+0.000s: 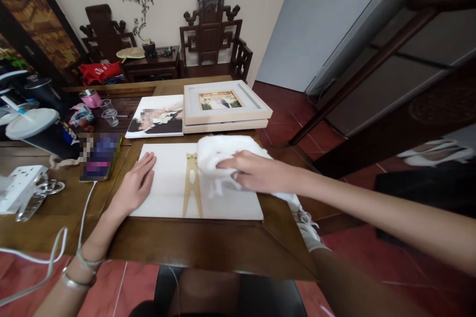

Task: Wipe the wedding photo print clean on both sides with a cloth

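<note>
A flat white board (167, 183) lies near the front edge of the surface (208, 242), toward its near right corner, its long side roughly in line with that edge. Its upward side is plain and smooth, with straight edges and a faint sheen, and down its middle lies a tan, A-shaped support leg (192, 187) with a pale oval opening and small dark marks at the top. The left hand (136, 185) rests flat on the board's left side, fingers stretched out and grasping nothing. The right hand (256, 171) is closed on a white cloth (230, 151), soft and bunched, which covers the board's far right corner. Beyond the board, toward the far edge, a picture print (158, 115) lies just beside two stacked light frames (223, 100), the upper one holding a small photo. Along the left part of the surface stands a dark cup (50, 133) with a white lid and a straw; its contents are hidden. Behind it are a black tumbler (40, 91), a pink mug (91, 99) and small clear cups (110, 116), whose contents I cannot make out. Past the far edge, a dark pot (149, 50) on a side table (158, 63) holds a thin, leafy plant (140, 5).
</note>
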A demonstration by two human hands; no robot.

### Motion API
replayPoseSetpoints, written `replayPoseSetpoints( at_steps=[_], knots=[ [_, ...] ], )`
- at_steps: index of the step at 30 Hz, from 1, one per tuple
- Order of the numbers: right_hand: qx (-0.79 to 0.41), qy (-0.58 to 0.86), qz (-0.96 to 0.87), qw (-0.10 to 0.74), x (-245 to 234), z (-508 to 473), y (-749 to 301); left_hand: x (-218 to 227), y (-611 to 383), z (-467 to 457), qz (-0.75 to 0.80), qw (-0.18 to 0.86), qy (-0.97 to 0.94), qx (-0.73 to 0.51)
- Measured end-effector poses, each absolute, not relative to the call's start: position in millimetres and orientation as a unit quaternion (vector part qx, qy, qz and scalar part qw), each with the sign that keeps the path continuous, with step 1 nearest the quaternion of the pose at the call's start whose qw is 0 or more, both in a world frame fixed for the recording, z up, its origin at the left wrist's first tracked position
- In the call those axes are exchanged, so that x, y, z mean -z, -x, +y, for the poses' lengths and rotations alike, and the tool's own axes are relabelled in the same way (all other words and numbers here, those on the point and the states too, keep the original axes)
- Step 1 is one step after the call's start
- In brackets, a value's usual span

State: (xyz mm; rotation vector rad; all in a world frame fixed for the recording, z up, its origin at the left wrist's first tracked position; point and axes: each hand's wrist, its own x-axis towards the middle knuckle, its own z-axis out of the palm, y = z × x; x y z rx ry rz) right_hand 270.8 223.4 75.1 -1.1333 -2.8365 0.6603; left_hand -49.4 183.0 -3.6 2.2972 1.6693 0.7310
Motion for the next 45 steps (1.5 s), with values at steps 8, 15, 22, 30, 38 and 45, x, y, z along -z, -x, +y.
replayPoseSetpoints(
  at_steps=[8, 15, 22, 30, 38, 45],
  knots=[
    [-0.037, 0.317, -0.948, -0.017, -30.9, 224.2, -262.3, 1.6, 48.7, 182.9, 0.566, 0.108, -0.778, -0.25],
    [-0.134, 0.268, -0.952, -0.054, -54.9, 132.5, -271.3, 5.9, 50.1, 183.8, 0.562, 0.098, -0.783, -0.248],
    [-0.278, 0.302, -0.911, -0.042, -97.3, 172.5, -278.1, 5.5, 49.7, 184.0, 0.565, 0.096, -0.781, -0.248],
    [-0.161, 0.315, -0.935, 0.001, -64.7, 263.7, -270.2, 1.2, 48.9, 182.3, 0.562, 0.106, -0.78, -0.255],
    [-0.125, 0.315, -0.939, -0.056, -44.6, 147.1, -259.2, 5.2, 50.2, 184.1, 0.562, 0.096, -0.782, -0.252],
    [-0.354, 0.361, -0.861, -0.058, -99.2, 137.6, -268.2, 6.4, 51.4, 184.5, 0.561, 0.091, -0.784, -0.248]
  ],
)
